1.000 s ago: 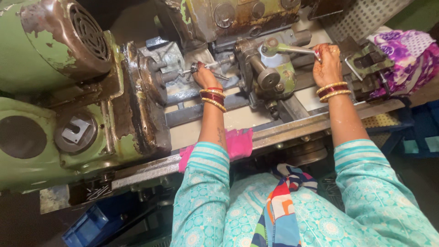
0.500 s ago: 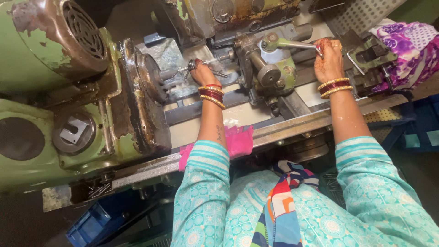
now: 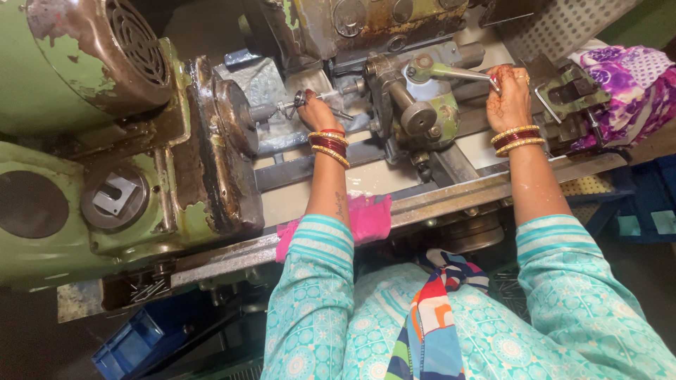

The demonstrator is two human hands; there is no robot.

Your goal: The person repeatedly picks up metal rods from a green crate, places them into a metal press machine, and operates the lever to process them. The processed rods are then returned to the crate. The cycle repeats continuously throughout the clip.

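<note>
I stand at an old green lathe (image 3: 77,218). My left hand (image 3: 318,115) reaches in beside the round chuck (image 3: 234,116) and pinches a thin metal rod (image 3: 310,100) that sticks out of it. My right hand (image 3: 508,98) is wrapped around the end of a steel lever (image 3: 458,72) on the green tool turret (image 3: 415,105). Both wrists carry red and gold bangles. My sleeves are teal with a white pattern.
A pink cloth (image 3: 366,218) lies on the lathe's front rail. A purple flowered cloth (image 3: 627,84) covers the right end. A blue plastic crate (image 3: 134,345) sits on the floor at lower left, another blue crate (image 3: 648,211) at right. A striped scarf (image 3: 436,317) hangs down my front.
My left hand has slid left along the bed toward the chuck and now holds the thin rod. My right hand stays on the lever.
</note>
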